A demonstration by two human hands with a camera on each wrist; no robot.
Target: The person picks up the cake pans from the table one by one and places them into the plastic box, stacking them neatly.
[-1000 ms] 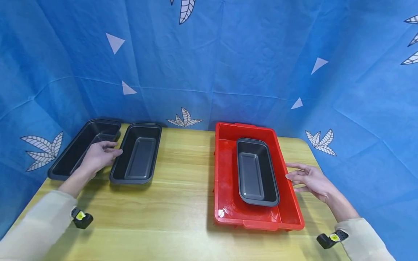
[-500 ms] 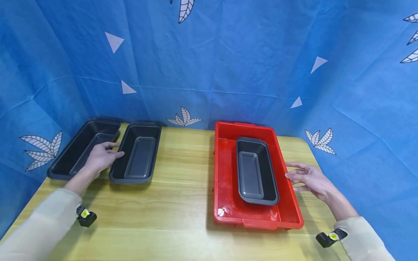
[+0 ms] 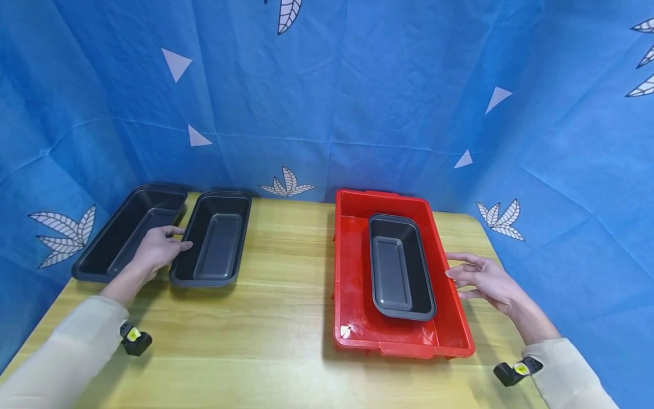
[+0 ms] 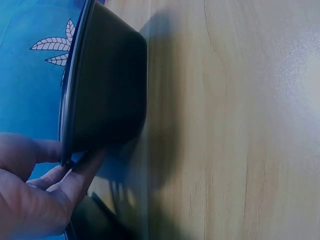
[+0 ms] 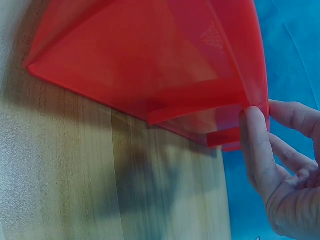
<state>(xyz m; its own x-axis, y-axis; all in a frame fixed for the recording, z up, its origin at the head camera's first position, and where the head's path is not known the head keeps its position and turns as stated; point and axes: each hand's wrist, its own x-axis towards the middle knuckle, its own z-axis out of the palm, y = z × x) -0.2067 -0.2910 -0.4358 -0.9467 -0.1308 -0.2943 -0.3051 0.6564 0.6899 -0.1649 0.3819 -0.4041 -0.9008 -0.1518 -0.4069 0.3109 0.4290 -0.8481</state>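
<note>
Left hand [image 3: 157,248] has shifted a hair to the right over the last second, and as far as I can tell everything else has stayed put. It's got the rim of the inner pan [image 3: 219,244] pinched between thumb and fingers, on the long side facing the outer pan [image 3: 128,230]. Both pans sit at the far left corner of the table [image 3: 278,289], outer one right along the left edge, inner one just beside it.

Over toward the right edge there's a red tray [image 3: 352,309] with a third pan [image 3: 401,270] inside it, and the right hand [image 3: 487,278] is pinching the tray's outer rim.

Inner pan looks like thin dark metal to me, so my guess is light, stiff, maybe a bit slick, and not fragile. That rolled rim is the place to grab; one-handed on a long side, I'd expect it to tip, so I'd hold near the middle.

Table's smooth, pale wood grain, kinda shiny toward the front. Blue cloth [image 3: 409,74] with white leaves and triangles hangs past the far edge and wraps both sides.
</note>
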